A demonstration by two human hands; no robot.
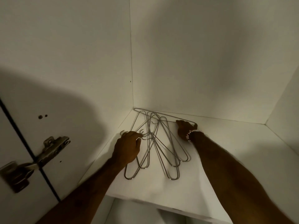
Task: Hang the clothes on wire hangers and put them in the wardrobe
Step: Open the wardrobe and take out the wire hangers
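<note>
Inside the wardrobe [202, 59], seen from the head camera, a loose pile of wire hangers [155, 140] lies flat on a white shelf [229, 160], pushed toward the back left corner. They fan out and overlap. Their hooks are bunched at the left of the pile, and their long shoulder loops splay toward the front edge and the rear wall. Lying crossed like this, they are likely to snag on one another, which probably explains why both hands are on the pile instead of one.

The left hand [127, 148] sits knuckles up over the cluster of hooks. Its fingers are curled down around them, so it seems to be gathering the hooks into one bundle. The right hand [186, 129], with a beaded bracelet [193, 134] at the wrist, reaches further back. Its fingers are bent over the rounded end of the rearmost hanger, near the back wall, and grip the wire there. That hold looks meant to steady or free the far end while the hooks are collected.

No clothes are visible, so the task appears to be at its start, with the hangers being fetched. At the left edge, a metal hinge [48, 150] joins the open door [19, 191] to the side panel.
</note>
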